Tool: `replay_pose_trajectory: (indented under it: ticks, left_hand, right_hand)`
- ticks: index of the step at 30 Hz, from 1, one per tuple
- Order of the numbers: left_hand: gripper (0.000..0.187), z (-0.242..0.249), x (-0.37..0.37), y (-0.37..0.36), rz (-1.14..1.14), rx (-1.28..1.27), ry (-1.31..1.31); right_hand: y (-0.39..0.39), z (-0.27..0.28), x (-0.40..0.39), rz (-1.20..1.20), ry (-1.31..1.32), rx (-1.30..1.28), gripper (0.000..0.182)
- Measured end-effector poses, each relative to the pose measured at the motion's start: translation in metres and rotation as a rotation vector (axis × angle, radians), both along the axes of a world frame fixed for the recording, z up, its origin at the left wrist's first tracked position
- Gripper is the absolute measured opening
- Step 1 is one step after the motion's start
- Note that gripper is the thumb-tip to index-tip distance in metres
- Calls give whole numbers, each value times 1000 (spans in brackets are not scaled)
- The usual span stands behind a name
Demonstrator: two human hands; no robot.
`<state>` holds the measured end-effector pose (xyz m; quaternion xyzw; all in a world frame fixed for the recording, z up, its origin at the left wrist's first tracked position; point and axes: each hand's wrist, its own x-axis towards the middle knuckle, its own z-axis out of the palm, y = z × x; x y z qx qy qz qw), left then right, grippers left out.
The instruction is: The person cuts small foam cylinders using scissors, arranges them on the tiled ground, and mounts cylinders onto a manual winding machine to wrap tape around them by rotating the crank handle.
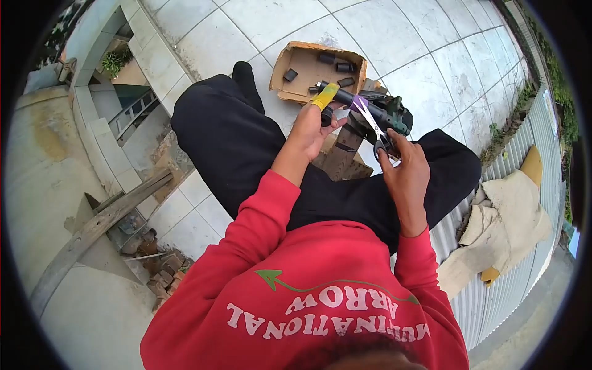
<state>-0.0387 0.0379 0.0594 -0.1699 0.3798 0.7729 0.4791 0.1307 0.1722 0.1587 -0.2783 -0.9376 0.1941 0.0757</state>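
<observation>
While I watch from the head camera, the items read as follows, each placed relative to the black pipe (364, 106).

Pipe: a dark tube lying roughly level above my lap, over the tiled floor (259, 24). Yellow tape (325, 95) wraps its left end; a purple band (358, 102) sits near its middle; a green-and-black fitting (394, 117) is on its right end.

Left hand (311, 129): just below the pipe's taped end, its grip closed around that end, fingers curled under it.

Right hand (404, 166): below and right of the pipe, its grip closed on the black handles of the scissors (376, 129).

Scissors: blades slightly parted, pointing up-left from the handles, tips meeting the pipe at the purple band.

Box (296, 68): open cardboard, on the floor just behind the pipe's left end, holding several short black pipe pieces (345, 66).

Wood block (342, 154): under the pipe, between my knees.

Plank (92, 231): well to the left of the pipe, leaning by rubble.

Metal sheet (530, 185): corrugated, right of the pipe, with pale cloth (499, 228) lying on it.
</observation>
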Motion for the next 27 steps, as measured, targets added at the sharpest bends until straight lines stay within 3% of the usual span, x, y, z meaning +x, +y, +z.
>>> replay_pose_trajectory:
  ticks: [14, 26, 27]
  left_hand:
    - [35, 4, 1, 0, 12, 35, -3]
    - [36, 0, 6, 1, 21, -20, 11]
    - [37, 3, 8, 2, 39, -71, 22]
  right_hand:
    - [-1, -13, -16, 88, 70, 3, 39]
    - [-6, -4, -12, 41, -47, -84, 38]
    - [-4, -3, -12, -75, -41, -254, 35]
